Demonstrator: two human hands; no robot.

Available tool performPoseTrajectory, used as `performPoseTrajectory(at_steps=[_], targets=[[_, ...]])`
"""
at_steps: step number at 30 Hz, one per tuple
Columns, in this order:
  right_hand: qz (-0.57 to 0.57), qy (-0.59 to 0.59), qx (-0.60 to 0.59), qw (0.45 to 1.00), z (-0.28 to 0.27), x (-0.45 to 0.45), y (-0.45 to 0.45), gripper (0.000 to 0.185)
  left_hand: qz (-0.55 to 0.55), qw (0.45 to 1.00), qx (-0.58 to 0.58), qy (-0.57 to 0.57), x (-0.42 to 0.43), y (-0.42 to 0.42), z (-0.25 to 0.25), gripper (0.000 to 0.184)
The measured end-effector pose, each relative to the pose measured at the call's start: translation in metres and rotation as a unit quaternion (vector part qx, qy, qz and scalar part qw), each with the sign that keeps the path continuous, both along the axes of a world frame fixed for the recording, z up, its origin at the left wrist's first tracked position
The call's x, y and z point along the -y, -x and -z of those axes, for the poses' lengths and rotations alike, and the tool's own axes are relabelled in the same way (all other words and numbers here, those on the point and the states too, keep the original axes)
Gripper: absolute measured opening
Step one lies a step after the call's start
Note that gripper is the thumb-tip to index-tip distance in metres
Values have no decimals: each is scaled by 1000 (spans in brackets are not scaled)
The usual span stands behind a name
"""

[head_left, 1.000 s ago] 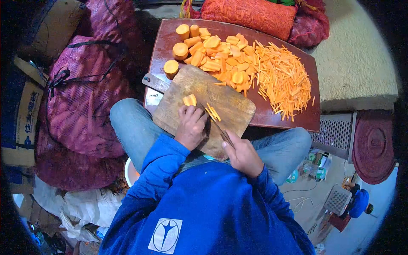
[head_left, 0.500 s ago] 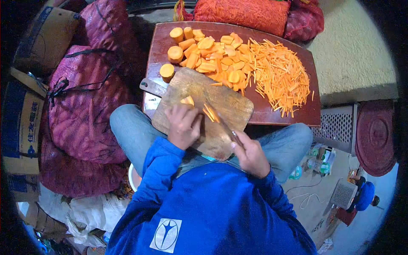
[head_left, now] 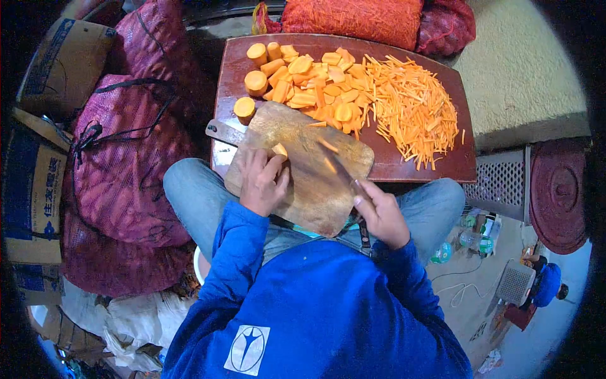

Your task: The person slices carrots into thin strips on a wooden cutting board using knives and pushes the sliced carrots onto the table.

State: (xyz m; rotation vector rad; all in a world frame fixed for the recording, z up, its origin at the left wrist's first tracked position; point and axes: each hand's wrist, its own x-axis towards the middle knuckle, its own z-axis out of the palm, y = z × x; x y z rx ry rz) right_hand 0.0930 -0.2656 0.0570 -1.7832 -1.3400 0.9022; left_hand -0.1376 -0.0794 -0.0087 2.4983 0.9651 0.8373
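My right hand (head_left: 383,215) is closed round the handle of a knife (head_left: 343,172), whose blade lies over the right part of the wooden cutting board (head_left: 309,202). Orange strips (head_left: 329,146) are beside the blade. Fingers bent, my left hand (head_left: 264,180) presses on the board's left side against a small orange carrot piece (head_left: 279,150), which it partly hides. Beyond the board, carrot slices (head_left: 315,82) and a heap of thin carrot strips (head_left: 416,110) lie on the reddish table (head_left: 462,165). Thick carrot chunks (head_left: 244,107) stand at the left.
A second blade (head_left: 224,131) sticks out left of the board. Red mesh sacks (head_left: 126,170) and cardboard boxes (head_left: 66,63) stand at left. A filled orange net bag (head_left: 353,22) lies behind the table. At lower right, a person in blue (head_left: 546,284) is by a grey crate (head_left: 516,282).
My right hand and the knife have moved right, away from my left hand, and the cut strips have shifted right with the blade. My left hand has moved slightly left.
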Motion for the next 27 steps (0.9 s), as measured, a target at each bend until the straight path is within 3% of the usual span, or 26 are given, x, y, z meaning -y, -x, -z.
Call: performPoseTrajectory(at_steps=[2, 6, 10, 16, 21, 25, 27], targets=[[42, -9, -23, 999, -1, -6, -6, 37, -42, 999, -6, 2, 0, -3, -7, 39], [19, 6, -25, 999, -1, -9, 1, 39, -61, 998, 5, 4, -8, -5, -5, 40], [-14, 34, -50, 998, -6, -21, 18, 39, -9, 999, 36, 21, -2, -9, 6, 37], [-41, -32, -46, 998, 0, -21, 27, 41, 70, 995, 57, 46, 25, -25, 4, 35], [-71, 43, 19, 996, -7, -9, 25, 45, 99, 995, -4, 33, 28, -23, -7, 35], [-69, 8, 57, 996, -10, -2, 32, 46, 115, 992, -44, 10, 26, -21, -6, 40], [-76, 69, 85, 991, -10, -11, 37, 45, 127, 990, -56, -1, 29, -21, -11, 43]])
